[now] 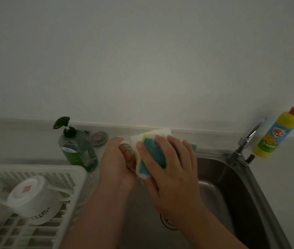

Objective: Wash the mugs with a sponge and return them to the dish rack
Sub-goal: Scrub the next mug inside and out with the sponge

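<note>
While the left hand is hooking the white ceramic mug handle, the right hand is pressing the soft yellow-and-teal sponge on its probably slippery side.

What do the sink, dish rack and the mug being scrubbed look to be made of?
Sink: brushed stainless steel, going by its grey metallic sheen. Dish rack: white moulded plastic, matte, with slatted walls. Mug: probably glazed white ceramic, smooth and opaque; the dim light leaves this uncertain.

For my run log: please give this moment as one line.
step: scrubbing | left hand: holds mug | right hand: presses sponge | over sink
</note>
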{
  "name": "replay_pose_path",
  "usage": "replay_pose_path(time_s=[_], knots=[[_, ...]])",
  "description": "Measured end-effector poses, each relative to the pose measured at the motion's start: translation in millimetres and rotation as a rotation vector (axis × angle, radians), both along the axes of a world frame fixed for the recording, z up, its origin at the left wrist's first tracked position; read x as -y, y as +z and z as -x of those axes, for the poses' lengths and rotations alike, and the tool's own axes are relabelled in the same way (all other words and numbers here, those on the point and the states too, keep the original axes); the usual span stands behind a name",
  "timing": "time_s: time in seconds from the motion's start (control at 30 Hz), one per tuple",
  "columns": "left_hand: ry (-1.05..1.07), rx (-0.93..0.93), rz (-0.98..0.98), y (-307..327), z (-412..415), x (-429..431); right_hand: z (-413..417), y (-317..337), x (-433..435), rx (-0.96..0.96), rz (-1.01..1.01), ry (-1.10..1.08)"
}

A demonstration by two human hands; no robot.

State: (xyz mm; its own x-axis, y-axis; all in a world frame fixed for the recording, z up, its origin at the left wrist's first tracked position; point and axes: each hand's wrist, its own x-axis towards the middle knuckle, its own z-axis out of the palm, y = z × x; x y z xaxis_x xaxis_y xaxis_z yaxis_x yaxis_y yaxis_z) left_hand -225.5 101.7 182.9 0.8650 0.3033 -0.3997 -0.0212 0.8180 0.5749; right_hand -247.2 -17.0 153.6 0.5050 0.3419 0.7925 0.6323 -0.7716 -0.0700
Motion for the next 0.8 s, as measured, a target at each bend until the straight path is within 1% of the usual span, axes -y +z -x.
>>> replay_pose_path(time_s=[0.1, 0.17, 0.23, 0.33, 0.43, 0.53, 0.63, 0.73, 0.8], knots=[[0.045, -0.037, 0.003, 4, 3, 1, 6, -14, 7, 0.029, 0.049, 0.033], [0.042, -0.061, -0.033, 4, 5, 5, 9, -19, 11, 0.051, 0.062, 0.041], [0.001, -0.058, -0.102, 4, 6, 9, 7, -17, 12, 0.078, 0.065, 0.027], [-0.039, 0.003, -0.234, 3, 9, 18, -4, 5, 7, 0.097, 0.029, -0.009], [-0.051, 0.044, -0.294, 4, 13, 27, -21, 30, 5, 0.052, -0.027, -0.062], [0.003, 0.010, -0.321, 4, 13, 25, -24, 31, 7, 0.001, -0.020, -0.061], [-0.006, 0.002, -0.285, -2, 12, 19, -10, 16, 9, 0.053, -0.030, -0.039], [-0.130, -0.023, -0.158, -11, 12, 15, 2, -2, 13, 0.102, -0.047, -0.039], [-0.116, -0.049, -0.098, -11, 10, 14, 8, -15, 17, 0.116, -0.043, -0.022]])
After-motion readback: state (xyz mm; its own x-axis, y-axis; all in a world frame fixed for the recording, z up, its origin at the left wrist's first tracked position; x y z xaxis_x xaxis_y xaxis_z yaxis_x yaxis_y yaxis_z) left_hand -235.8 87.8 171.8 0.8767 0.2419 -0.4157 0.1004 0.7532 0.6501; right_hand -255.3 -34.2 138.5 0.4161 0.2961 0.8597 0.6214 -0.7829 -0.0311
